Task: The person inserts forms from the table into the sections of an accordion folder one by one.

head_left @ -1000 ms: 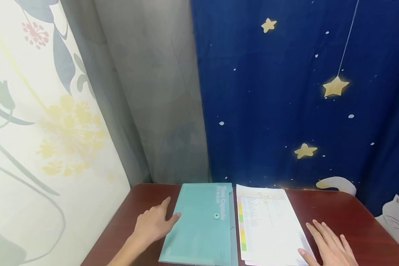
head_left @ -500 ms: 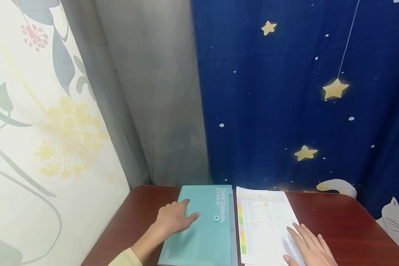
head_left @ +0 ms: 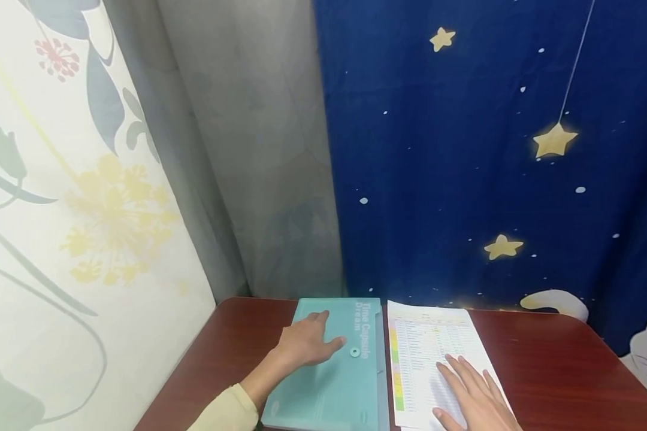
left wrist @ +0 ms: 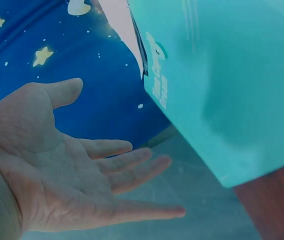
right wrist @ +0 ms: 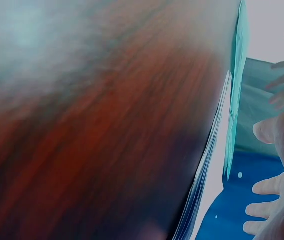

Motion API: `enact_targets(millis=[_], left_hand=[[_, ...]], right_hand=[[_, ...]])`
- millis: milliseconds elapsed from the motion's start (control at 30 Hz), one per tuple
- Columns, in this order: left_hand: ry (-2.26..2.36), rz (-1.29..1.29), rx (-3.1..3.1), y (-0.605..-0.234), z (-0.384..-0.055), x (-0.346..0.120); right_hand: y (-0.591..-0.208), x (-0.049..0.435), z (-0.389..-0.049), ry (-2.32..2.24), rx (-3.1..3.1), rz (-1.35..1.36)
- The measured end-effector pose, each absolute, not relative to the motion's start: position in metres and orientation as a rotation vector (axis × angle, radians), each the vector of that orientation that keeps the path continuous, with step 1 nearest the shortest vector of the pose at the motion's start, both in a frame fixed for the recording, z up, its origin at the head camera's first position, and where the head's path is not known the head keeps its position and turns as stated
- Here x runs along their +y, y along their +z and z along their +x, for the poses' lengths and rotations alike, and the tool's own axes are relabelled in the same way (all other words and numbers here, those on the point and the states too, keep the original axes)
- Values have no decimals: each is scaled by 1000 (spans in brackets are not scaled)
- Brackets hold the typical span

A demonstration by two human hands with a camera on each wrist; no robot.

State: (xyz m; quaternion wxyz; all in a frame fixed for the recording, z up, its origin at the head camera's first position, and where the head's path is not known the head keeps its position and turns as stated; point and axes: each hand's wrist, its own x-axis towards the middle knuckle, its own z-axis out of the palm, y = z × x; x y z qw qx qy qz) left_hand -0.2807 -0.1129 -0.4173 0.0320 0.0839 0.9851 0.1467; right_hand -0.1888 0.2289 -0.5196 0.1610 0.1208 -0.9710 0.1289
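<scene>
A teal document folder point(head_left: 323, 383) with "Time Capsule Dream" lettering and a round button lies flat on the table. Over its left part hovers my left hand point(head_left: 307, 340), fingers spread and apart from the cover; the left wrist view shows the palm point(left wrist: 57, 165) with nothing in it. Just right of the folder lies a stack of printed sheets point(head_left: 420, 359), the top one a table with coloured cells. My right hand point(head_left: 477, 395) is over the stack's lower right part with its fingers extended. In the right wrist view the fingers point(right wrist: 267, 186) appear raised above the paper edges.
The dark red wooden table point(head_left: 539, 353) carries both items. Behind it hangs a blue star-patterned curtain point(head_left: 463, 149) beside a grey curtain point(head_left: 269, 179). A white floral-patterned surface point(head_left: 113, 335) stands along the left side.
My left hand has moved right, from the folder's left edge to over its cover. My right hand has moved left, from beside the sheets to over them. Folder and sheets stay put.
</scene>
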Motion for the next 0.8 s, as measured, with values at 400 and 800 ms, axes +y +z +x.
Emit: enact_targets(millis=[400, 800], left_hand=[[526, 258, 2993, -438, -293, -80], [603, 318, 2969, -454, -304, -65]], right_hand=[[-512, 205, -201, 396, -2812, 415], [-494, 181, -224, 448, -2821, 545]])
